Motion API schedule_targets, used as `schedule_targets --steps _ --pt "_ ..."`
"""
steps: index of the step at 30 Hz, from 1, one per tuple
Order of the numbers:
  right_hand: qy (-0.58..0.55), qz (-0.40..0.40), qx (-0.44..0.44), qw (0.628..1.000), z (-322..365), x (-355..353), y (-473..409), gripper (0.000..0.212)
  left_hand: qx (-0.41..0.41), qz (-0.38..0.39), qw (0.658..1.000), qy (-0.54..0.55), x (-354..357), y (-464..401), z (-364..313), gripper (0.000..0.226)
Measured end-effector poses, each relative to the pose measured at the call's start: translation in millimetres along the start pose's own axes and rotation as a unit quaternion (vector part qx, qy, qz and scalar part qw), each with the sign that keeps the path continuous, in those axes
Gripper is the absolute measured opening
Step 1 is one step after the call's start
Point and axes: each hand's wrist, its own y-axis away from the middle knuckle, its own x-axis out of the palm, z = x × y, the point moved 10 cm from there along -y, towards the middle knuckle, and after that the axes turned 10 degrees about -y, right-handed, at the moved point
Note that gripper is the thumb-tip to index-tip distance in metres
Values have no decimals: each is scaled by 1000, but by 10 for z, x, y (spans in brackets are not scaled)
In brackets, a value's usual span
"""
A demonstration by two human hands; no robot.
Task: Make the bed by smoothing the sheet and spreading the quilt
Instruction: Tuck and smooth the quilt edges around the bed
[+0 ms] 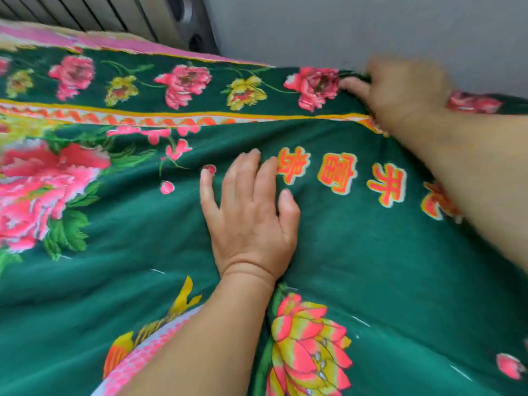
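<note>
The left hand [251, 215] lay flat at the centre of the view, palm down on the green quilt [357, 252], its fingers straight and slightly spread, pointing toward twelve o'clock; its forearm ran in from six o'clock. The right hand [400, 90], blurred, sat at about two o'clock, fingers curled and clamped on the far edge of the quilt where it met the grey wall [371, 30]; its forearm came in from four o'clock. The quilt covered nearly the whole view, dark green with pink and yellow flowers; orange characters [340, 174] lay just to three o'clock of the left hand's fingertips; a lotus print [308, 344] sat at five o'clock; a patterned orange band [171, 117] crossed from nine o'clock toward the right hand. A pink cloth [114, 41] showed beyond the quilt at eleven o'clock, beneath a ribbed radiator [94, 12].
</note>
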Motion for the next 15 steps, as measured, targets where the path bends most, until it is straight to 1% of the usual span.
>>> schedule_targets --steps 2,5,7,10,12,14,15 --pt "-2 -15 5 1000 -28 65 -6 61 8 5 1000 -10 40 -9 -4 46" --pt "24 -25 -7 999 27 24 -44 55 7 15 1000 -27 65 -7 21 47" --pt "30 -20 -1 999 18 15 -8 56 3 26 999 -42 80 -8 43 48" --pt "14 38 36 999 -289 26 203 66 1 42 998 -47 106 -4 24 51" --pt "17 74 78 994 -632 -71 406 74 -3 50 998 -48 121 -8 18 53" --pt "12 117 115 986 -1001 -122 683 74 -6 57 997 -44 131 -10 24 55" --pt "6 125 120 985 -1145 -162 838 73 -7 58 997 -43 133 -8 27 56"
